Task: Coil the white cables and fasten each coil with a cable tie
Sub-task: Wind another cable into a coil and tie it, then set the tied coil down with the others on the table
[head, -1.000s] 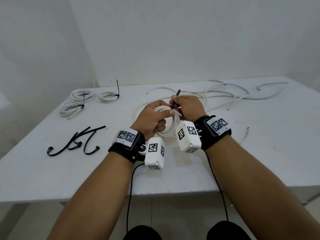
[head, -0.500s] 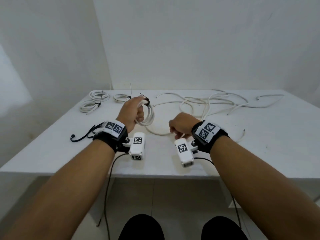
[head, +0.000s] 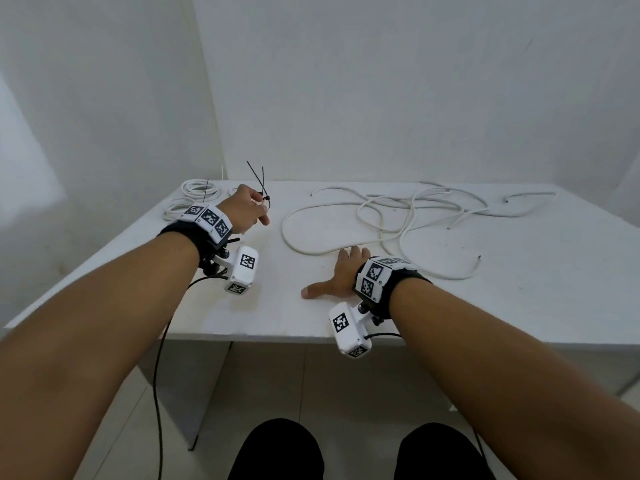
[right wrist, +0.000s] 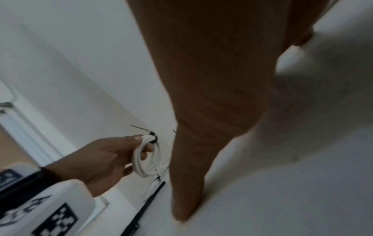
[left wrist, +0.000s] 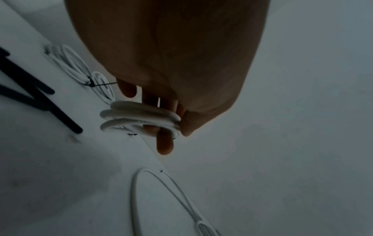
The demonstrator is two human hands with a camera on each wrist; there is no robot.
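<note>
My left hand (head: 250, 210) is at the back left of the table and grips a small coil of white cable (right wrist: 148, 157), fingers curled through the loops (left wrist: 139, 117). A black cable tie (head: 265, 199) binds that coil, and its long tail sticks up. Most of the coil is hidden by the hand in the head view. My right hand (head: 341, 271) lies flat on the table near the front edge, fingers straight, thumb spread, holding nothing. Just beyond its fingertips lie loose white cables (head: 408, 216), spread over the middle and right of the table.
Two tied white coils (head: 199, 188) lie at the back left corner, by the wall. Spare black cable ties (left wrist: 40, 102) lie on the table left of my left hand; my left forearm covers them in the head view. The white table (head: 519, 306) ends close to my body.
My right hand let go of the tie and dropped flat onto the table. My left hand carried the tied coil away to the back left. The head view tilted up.
</note>
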